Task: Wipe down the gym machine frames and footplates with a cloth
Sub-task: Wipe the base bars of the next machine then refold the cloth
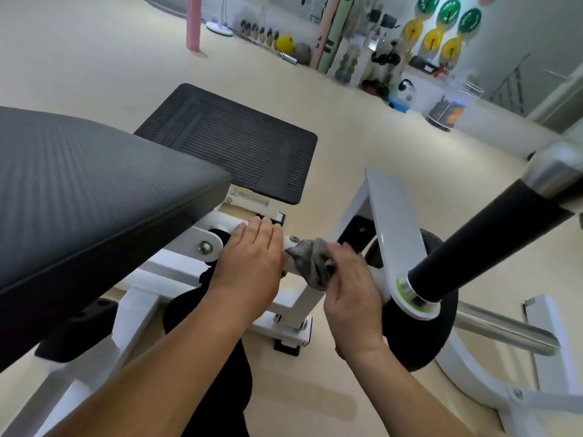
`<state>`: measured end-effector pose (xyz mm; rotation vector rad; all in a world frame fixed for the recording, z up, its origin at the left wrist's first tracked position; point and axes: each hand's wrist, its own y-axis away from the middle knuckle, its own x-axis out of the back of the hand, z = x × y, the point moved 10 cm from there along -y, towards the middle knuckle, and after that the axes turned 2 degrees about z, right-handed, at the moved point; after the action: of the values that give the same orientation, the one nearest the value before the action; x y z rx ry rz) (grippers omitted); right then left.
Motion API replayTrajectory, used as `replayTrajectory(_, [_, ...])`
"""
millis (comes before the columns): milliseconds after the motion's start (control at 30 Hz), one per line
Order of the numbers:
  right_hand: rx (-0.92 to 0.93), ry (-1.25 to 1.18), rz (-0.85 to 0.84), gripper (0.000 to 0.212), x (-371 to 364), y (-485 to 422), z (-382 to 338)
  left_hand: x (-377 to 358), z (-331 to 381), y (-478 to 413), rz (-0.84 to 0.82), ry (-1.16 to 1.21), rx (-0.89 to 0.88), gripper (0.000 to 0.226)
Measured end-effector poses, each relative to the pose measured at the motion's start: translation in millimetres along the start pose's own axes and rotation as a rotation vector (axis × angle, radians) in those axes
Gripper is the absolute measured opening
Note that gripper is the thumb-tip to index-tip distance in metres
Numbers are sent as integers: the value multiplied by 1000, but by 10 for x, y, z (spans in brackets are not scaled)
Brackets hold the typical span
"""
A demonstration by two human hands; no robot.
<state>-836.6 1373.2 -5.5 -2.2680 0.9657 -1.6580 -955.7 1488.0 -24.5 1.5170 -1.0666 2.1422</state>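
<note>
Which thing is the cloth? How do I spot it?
Find the big black padded seat on the left. Just past its front corner is a white frame bar. The cloth is the crumpled grey bundle the right hand grips against that bar, the only soft, wrinkly thing there.

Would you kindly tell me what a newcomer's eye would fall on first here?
Dead centre, the right hand grips a grey cloth against the white frame, with the left hand resting flat on the frame beside it. A big black seat pad fills the left, a ribbed black footplate lies beyond it, and a black-sleeved bar crosses the right.
</note>
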Motion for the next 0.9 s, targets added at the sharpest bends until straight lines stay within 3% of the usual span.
replayTrajectory(67, [66,45,4,43,-89,19,-139,-69,-16,47,9,29,-23,66])
replayTrajectory(200, [10,196,-191,70,-365,117,-122,-129,-54,141,-6,68,-64,75])
replayTrajectory(367, [-316,284,-40,75,-84,190,304,-140,-46,173,-29,130,-43,89])
replayTrajectory(467, [-134,297,-84,79,-234,201,35,-161,-48,167,-21,150,-62,90])
replayTrajectory(600, [225,321,-241,70,-503,218,-280,-164,-54,154,-61,186,-76,98])
replayTrajectory(700, [74,489,-132,68,-301,89,-61,-122,-40,146,-105,178,-71,100])
replayTrajectory(800, [-159,417,15,61,-71,135,77,-113,-39,154,-119,164,-45,104])
replayTrajectory(900, [-102,359,90,32,9,101,-67,-101,-41,171,-100,183,-13,101])
